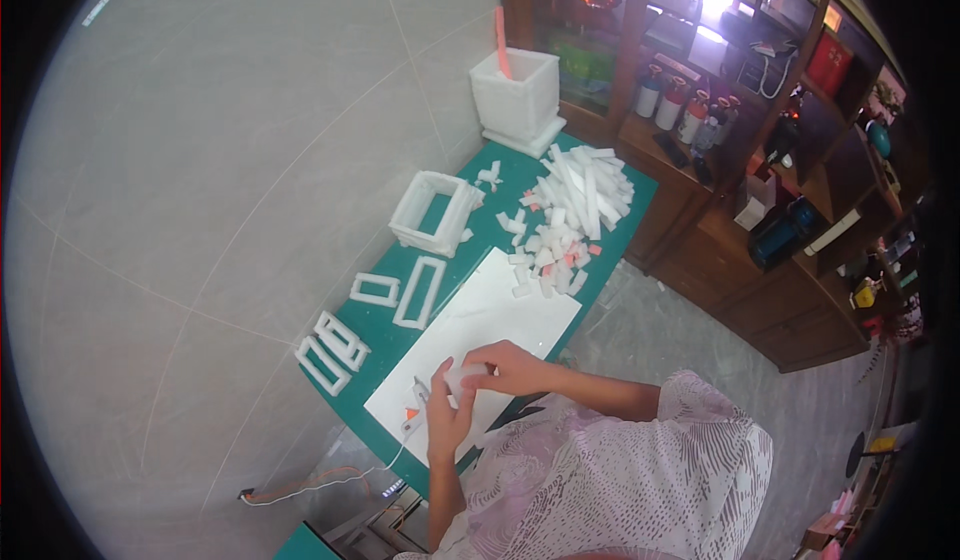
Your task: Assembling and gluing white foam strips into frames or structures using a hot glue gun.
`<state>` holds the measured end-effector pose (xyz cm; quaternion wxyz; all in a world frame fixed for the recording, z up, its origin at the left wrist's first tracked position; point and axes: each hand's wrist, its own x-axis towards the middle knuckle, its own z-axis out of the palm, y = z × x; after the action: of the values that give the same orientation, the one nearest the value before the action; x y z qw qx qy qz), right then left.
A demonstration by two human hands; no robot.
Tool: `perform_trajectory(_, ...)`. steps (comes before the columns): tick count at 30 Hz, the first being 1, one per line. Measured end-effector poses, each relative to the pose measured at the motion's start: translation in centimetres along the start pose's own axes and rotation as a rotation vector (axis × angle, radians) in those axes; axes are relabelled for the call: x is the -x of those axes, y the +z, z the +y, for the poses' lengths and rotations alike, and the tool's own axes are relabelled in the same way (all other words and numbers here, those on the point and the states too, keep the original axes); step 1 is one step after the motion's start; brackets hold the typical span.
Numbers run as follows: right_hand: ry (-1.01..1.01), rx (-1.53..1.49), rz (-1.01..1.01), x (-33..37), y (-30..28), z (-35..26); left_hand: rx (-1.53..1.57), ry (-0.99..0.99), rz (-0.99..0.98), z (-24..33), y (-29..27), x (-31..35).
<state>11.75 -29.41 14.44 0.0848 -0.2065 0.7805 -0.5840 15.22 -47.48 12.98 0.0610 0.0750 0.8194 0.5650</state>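
Over the white board [440, 334], my left hand [449, 415] and my right hand [512, 368] come together, fingers closed on a small white foam piece [464, 377] between them. The fingers partly cover it, so its full shape is hidden. Right beside my left hand's fingers lies a grey-and-orange tool, apparently a hot glue gun [411, 415], partly hidden by that hand. A white cord [391, 462] leads away from it. Past the board are white foam rectangular frames, including a long one [420, 292] and a shorter one [375, 290].
On the green table [385, 347] stand an open white foam box [437, 210] and a taller one [517, 100] holding a pink strip. A heap of white strips [590, 185] and small offcuts [552, 250] fills the right side. A wooden cabinet [720, 300] stands beyond.
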Motion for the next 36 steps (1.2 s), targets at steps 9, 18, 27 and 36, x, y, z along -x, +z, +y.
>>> perform_trajectory(9, -0.209, 0.210, -0.346, 0.0, -3.2, -5.1, -0.072, 0.253, -0.119, 0.9, -2.0, 1.3)
perform_trajectory(18, -0.209, 0.260, -0.508, 1.7, -5.1, -5.4, -0.313, 0.395, -0.396, 5.2, -2.9, 1.2)
perform_trajectory(27, 0.032, 0.327, -0.213, 2.9, -12.9, -6.2, -0.221, 0.024, -0.134, 2.4, -9.3, 1.9)
perform_trajectory(36, -0.096, 0.103, -0.177, 1.6, 2.6, -3.1, 0.682, 0.358, 0.448, 4.7, -4.3, -0.4)
